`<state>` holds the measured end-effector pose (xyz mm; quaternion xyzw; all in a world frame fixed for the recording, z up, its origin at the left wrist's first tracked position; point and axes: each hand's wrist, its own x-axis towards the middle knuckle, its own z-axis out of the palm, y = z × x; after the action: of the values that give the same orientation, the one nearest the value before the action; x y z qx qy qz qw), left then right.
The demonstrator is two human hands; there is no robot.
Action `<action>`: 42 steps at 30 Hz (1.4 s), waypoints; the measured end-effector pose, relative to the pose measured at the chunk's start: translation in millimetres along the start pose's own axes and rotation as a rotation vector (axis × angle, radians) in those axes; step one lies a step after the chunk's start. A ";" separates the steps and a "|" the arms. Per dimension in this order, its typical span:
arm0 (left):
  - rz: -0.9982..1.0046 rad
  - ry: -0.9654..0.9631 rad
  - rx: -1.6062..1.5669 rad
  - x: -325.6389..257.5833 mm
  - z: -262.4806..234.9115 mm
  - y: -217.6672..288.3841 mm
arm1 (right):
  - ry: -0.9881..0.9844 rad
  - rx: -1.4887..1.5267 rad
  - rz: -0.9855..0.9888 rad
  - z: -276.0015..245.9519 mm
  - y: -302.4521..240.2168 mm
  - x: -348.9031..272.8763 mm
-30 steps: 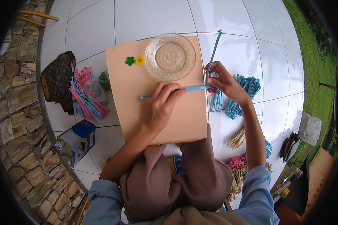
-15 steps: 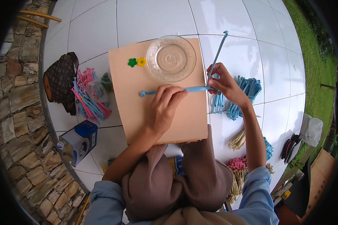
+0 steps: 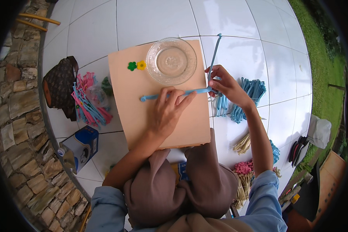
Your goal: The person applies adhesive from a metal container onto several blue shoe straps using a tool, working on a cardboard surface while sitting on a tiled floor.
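A pale blue knotted-end cord [image 3: 150, 97] lies across a tan board [image 3: 164, 127]. My left hand [image 3: 168, 110] holds it down, with the fingers bent over it and the index finger stretched along it. At the board's right edge my right hand [image 3: 225, 86] is closed in a pinch at the cord's bend, from which a blue length [image 3: 214, 54] stands out away from me. Something dark shows beneath the right fingers, too hidden to name. Beyond my left hand are a clear glass plate [image 3: 171, 79], a green flower piece [image 3: 132, 66] and a yellow flower piece [image 3: 141, 65].
Blue cord bundles [image 3: 248, 98] lie right of the board. Beige strands [image 3: 241, 144] and pink-topped strands [image 3: 243, 168] are nearer me. Pink and blue cords [image 3: 89, 102], a dark bag [image 3: 61, 85] and a blue-and-white can [image 3: 79, 147] stand left on white tiles.
My left fingers have spread a little, with the index finger reaching further right along the cord. The standing length leans slightly more upright. The whole view has shifted a little.
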<state>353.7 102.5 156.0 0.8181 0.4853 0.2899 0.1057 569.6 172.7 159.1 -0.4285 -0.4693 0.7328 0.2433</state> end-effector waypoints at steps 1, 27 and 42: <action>0.001 -0.007 0.012 0.6 0.1 0.6 | 0.003 0.000 0.000 -2.4 4.5 0.9; -0.083 0.155 -0.170 -0.7 -3.6 0.7 | 0.122 -1.742 -0.504 49.7 -51.1 13.1; -0.114 0.173 -0.226 1.6 -1.5 -0.2 | 0.088 -1.275 -0.604 24.6 -14.1 -19.4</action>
<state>353.3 103.7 157.7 0.7439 0.5026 0.4057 0.1713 557.9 152.4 184.2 -0.3677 -0.8952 0.1975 0.1561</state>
